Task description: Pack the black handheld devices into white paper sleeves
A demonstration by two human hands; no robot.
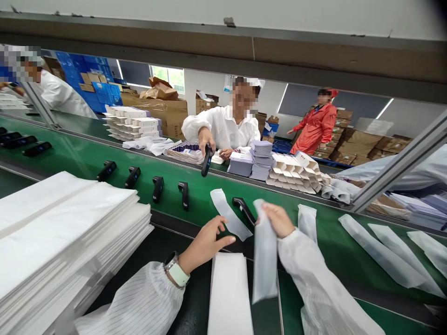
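Note:
My right hand (279, 219) pinches the top end of a translucent white pouch (264, 265), which hangs down over the near edge of the belt. Just behind that pouch, a black bent handheld device (243, 209) lies on the green belt. My left hand (204, 244) is open, thumb and fingers apart and nothing in them. Another white pouch (228, 214) rests on the belt just beyond its fingertips. Between my forearms is a narrow stack of white pouches (230, 293).
A large pile of white sheets (63, 223) stands at the left. Several black devices (158, 188) lie along the green belt (195, 174); more pouches (382, 251) lie rightward. Across it, a co-worker (223, 125) holds a black device (206, 160) beside stacked boxes (293, 172). A metal post (398, 163) slants at right.

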